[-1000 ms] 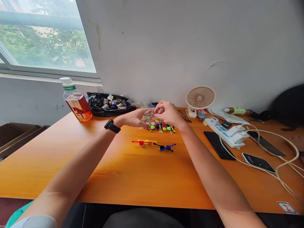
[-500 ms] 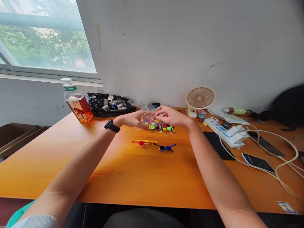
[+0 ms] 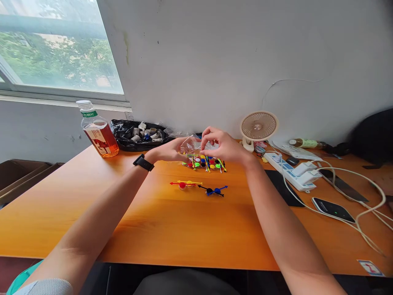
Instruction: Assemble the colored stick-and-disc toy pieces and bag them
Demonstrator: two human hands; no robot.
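Observation:
My left hand (image 3: 172,150), with a black watch on its wrist, curls around the side of a clear plastic bag (image 3: 190,145). My right hand (image 3: 221,146) is at the bag's right side, thumb and forefinger pinched together; whatever is between the fingertips is too small to make out. Below and between both hands lies a pile of colourful plastic arrow spinners (image 3: 205,163), partly hidden by my fingers. Nearer to me on the table, a red arrow spinner (image 3: 182,185) touches or overlaps a yellow one (image 3: 190,182). Right of them a black spinner (image 3: 210,191) lies against a blue one (image 3: 217,191).
On the wooden table (image 3: 172,233), a tea bottle (image 3: 101,137) and a black bag (image 3: 123,139) of small grey pieces stand back left. A small fan (image 3: 259,125) is near the wall. At right are a power strip (image 3: 288,170), looping cables and a phone (image 3: 333,209).
My right hand has risen slightly and its fingers have closed into a pinch. More of the spinner pile shows beneath it. My left hand stays at the bag.

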